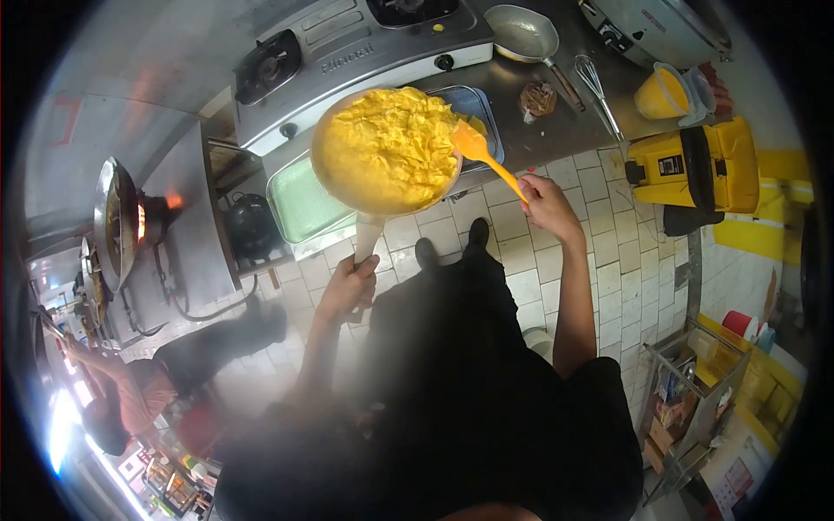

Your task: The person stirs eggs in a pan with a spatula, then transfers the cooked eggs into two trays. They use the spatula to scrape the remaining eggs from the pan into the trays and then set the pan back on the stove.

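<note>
My left hand point(349, 285) is wrapped round the handle of a frying pan point(368, 227), held up in front of the stove. Scrambled eggs point(391, 143), yellow and lumpy, fill the pan. In my right hand point(549, 207) is the yellow handle of an orange spatula point(473, 143); its blade is at the pan's right rim, over the edge of the eggs. Partly behind the pan are a tray with a pale green bottom point(306, 201) on the left and a metal tray point(476, 102) on the right, which has some yellow food in it.
A gas stove point(347, 54) stands behind the pan. On the counter to the right are a saucepan point(521, 36), a whisk point(596, 89) and a yellow tub point(660, 94). At left a wok point(117, 221) sits over a flame, and another person point(148, 391) stands nearby.
</note>
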Demonstrator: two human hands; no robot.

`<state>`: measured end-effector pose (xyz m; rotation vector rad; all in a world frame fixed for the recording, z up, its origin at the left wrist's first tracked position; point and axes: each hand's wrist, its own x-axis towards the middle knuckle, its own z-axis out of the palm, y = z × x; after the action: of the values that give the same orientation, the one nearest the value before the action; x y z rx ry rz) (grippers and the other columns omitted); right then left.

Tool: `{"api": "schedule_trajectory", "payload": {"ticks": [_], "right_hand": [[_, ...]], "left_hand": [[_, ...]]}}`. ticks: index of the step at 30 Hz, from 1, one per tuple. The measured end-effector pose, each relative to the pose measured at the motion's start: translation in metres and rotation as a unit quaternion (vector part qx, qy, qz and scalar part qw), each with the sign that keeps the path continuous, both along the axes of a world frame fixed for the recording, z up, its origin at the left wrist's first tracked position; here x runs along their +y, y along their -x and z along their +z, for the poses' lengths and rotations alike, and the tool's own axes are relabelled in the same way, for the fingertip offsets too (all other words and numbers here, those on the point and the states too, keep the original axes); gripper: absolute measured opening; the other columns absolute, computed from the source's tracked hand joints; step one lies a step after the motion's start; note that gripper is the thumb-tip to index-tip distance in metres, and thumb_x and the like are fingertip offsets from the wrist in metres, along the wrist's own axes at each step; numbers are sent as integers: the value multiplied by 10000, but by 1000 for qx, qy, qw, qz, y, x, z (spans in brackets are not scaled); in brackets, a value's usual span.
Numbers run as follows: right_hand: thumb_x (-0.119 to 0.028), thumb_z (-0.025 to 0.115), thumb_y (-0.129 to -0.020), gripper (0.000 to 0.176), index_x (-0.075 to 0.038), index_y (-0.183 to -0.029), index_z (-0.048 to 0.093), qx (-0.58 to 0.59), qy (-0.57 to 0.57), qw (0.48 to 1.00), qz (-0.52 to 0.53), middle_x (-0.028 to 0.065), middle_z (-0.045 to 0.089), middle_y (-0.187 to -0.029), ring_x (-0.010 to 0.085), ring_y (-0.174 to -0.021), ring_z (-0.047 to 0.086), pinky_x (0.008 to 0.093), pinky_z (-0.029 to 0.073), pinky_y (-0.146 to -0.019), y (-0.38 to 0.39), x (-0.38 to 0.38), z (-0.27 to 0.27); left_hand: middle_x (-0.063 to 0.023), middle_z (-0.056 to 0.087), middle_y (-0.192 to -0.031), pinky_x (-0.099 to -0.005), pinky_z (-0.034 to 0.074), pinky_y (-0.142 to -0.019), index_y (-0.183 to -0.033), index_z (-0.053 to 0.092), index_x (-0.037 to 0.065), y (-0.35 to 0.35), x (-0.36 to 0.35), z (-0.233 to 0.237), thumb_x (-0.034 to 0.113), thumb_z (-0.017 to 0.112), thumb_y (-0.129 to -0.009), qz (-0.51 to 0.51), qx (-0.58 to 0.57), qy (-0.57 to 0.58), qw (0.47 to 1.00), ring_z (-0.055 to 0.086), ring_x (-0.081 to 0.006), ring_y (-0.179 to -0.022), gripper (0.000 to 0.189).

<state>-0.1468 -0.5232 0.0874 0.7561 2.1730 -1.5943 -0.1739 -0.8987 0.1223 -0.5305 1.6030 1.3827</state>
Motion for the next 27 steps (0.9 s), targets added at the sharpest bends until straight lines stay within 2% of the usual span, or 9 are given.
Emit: {"api": "schedule_trajectory", "payload": {"ticks": [3,6,7,10,12,14,20,23,27], "right_hand": [[-248,478,-1030,261,-42,-1103,621,100,-121,986,63,-10,477,-648,75,-505,417,254,358,-458,6,12,13],[-229,498,-1016,242,-36,-1095,619,136,-122,972,148,-2,481,-639,89,-534,447,273,384,-499,39,35,29],[-165,498,-974,194,-44,-1040,634,140,-127,969,161,68,520,-642,177,-567,486,342,404,-573,55,40,37],[-189,502,-996,213,-38,-1085,623,229,-152,930,244,31,494,-644,130,-597,486,308,424,-584,122,68,10],[-216,508,-981,206,-71,-1047,639,258,-240,895,275,128,675,-864,325,-842,655,398,478,-716,170,60,32],[-234,509,-981,215,-84,-1050,647,280,-254,859,346,126,693,-989,377,-977,637,444,487,-793,233,69,-9],[-200,548,-952,164,-120,-1033,666,265,-353,765,470,140,694,-961,363,-968,645,484,489,-823,295,27,12],[-188,559,-942,136,-89,-963,650,258,-348,758,488,141,684,-903,361,-930,649,483,489,-802,300,31,-4],[-189,555,-947,145,-58,-914,609,217,-305,763,527,140,655,-832,355,-870,647,466,482,-737,291,51,-13]], "left_hand": [[60,373,-589,-260,278,-382,-975,461,68,0,-5,-6,230,563,-993,-8,0,-13,1000,324,-57,-434,192],[53,396,-594,-263,301,-389,-997,468,51,0,-3,-3,237,553,-995,-23,30,2,999,345,-62,-440,205],[68,335,-554,-239,248,-342,-816,437,115,0,1,2,284,569,-998,-12,42,11,999,297,-48,-415,281],[67,336,-557,-240,249,-341,-813,434,113,0,-2,-2,276,566,-1000,-24,51,9,998,294,-47,-410,281],[67,335,-559,-238,245,-342,-827,431,113,-4,0,-1,267,561,-1002,-5,49,9,999,288,-45,-409,267],[64,336,-562,-239,242,-338,-849,426,108,-3,5,2,268,562,-1000,7,19,17,1000,288,-46,-404,258],[47,355,-565,-226,254,-335,-874,425,96,-10,4,-6,268,570,-994,15,25,27,999,315,-49,-399,255],[47,361,-562,-227,258,-336,-886,434,88,-12,1,-10,267,568,-994,18,59,-15,998,318,-49,-399,249],[4,493,-560,-255,344,-366,-1007,537,-8,-9,-1,-5,216,560,-974,11,27,-2,1000,447,-90,-398,228]]}}
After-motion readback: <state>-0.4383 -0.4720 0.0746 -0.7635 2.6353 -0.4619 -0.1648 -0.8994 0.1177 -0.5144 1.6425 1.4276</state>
